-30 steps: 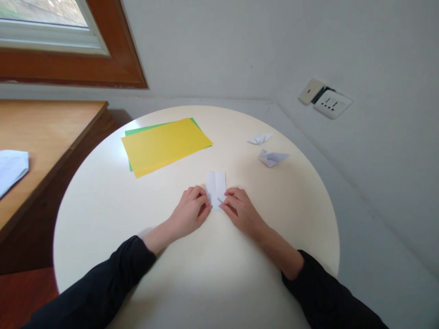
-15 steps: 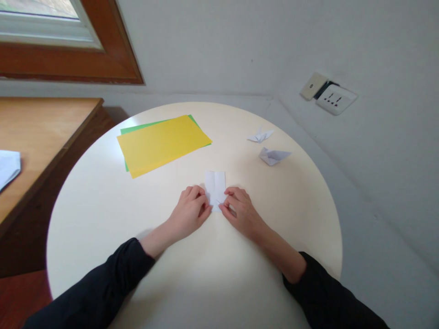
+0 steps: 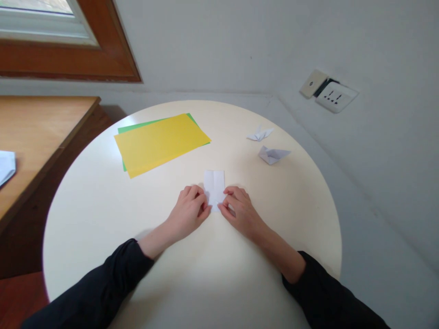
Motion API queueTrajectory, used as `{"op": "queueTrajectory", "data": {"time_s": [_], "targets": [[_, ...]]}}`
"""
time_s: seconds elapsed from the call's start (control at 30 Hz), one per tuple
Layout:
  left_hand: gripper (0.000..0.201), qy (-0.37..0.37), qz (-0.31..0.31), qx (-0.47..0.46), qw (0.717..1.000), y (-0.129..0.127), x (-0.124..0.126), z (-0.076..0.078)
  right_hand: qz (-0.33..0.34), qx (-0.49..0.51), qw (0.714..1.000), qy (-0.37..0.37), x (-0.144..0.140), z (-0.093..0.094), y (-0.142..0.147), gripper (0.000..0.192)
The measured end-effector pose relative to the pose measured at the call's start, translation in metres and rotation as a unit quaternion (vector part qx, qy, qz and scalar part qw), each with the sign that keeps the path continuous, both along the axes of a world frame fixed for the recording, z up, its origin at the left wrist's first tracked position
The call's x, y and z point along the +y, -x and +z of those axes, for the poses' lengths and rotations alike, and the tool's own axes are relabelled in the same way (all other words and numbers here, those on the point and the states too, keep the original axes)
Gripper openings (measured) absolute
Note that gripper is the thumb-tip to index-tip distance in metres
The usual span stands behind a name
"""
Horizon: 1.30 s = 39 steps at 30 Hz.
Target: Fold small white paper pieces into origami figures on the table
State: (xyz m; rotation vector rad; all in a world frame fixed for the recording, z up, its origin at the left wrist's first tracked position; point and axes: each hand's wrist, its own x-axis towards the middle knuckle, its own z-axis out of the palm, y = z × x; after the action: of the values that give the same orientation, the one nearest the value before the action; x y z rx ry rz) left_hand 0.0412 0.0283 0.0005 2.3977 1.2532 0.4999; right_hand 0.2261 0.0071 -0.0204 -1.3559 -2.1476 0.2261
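A small folded white paper (image 3: 214, 183) lies on the round white table (image 3: 206, 274), a crease running up its middle. My left hand (image 3: 192, 208) has its fingers curled and pinches the paper's lower left edge. At the lower right corner, my right hand (image 3: 240, 210) pinches the paper between thumb and fingertips. The fingers partly hide the paper's lower corners.
A yellow sheet (image 3: 161, 146) overlaps a green sheet (image 3: 124, 164) at the back left. A paper crane (image 3: 259, 134) and a folded paper boat (image 3: 273, 155) stand at the back right. Beyond the left side is a wooden desk (image 3: 44, 119) with a white item (image 3: 6, 165).
Both hands keep their grip on the paper with hardly any movement. The whole view has shifted very slightly.
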Motion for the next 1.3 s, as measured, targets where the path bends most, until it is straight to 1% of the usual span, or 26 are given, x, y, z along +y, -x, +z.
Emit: {"op": "queueTrajectory", "data": {"time_s": [0.1,0.2,0.3,0.37,0.73,0.8,0.93,1.03,1.13,1.3], "targets": [[0.013,0.004,-0.002,0.009,1.000,0.000,0.000,0.001,0.000,-0.003,1.000,0.000,0.000,0.001,0.000,0.017],[0.007,-0.002,-0.007,0.011,1.000,0.001,0.000,0.000,0.000,-0.003,1.000,-0.002,0.000,0.001,0.000,0.017],[0.021,-0.023,-0.021,0.009,0.999,0.002,-0.001,-0.001,-0.001,0.000,1.000,-0.003,-0.001,0.002,0.001,0.017],[0.026,-0.037,-0.029,0.015,0.999,0.002,-0.002,-0.002,-0.002,-0.001,1.000,0.000,-0.001,0.002,0.001,0.017],[0.026,-0.059,-0.025,0.020,0.998,0.002,-0.002,-0.007,-0.012,-0.016,1.000,0.006,-0.002,0.004,0.002,0.016],[0.025,-0.063,-0.021,0.019,0.998,0.002,-0.003,-0.007,-0.024,-0.025,0.999,0.014,-0.002,0.005,0.005,0.015],[0.024,-0.071,-0.015,0.032,0.997,0.002,-0.004,-0.007,-0.068,-0.063,0.995,0.031,-0.004,0.009,0.013,0.015],[0.023,-0.074,-0.007,0.038,0.997,0.003,-0.004,-0.007,-0.092,-0.081,0.992,0.031,-0.005,0.010,0.017,0.016],[0.023,-0.071,-0.003,0.033,0.997,0.004,-0.004,-0.006,-0.098,-0.075,0.992,0.028,-0.005,0.008,0.015,0.016],[0.027,-0.070,0.001,0.034,0.997,0.004,-0.003,-0.006,-0.096,-0.060,0.993,0.040,-0.007,0.006,0.009,0.010]]}}
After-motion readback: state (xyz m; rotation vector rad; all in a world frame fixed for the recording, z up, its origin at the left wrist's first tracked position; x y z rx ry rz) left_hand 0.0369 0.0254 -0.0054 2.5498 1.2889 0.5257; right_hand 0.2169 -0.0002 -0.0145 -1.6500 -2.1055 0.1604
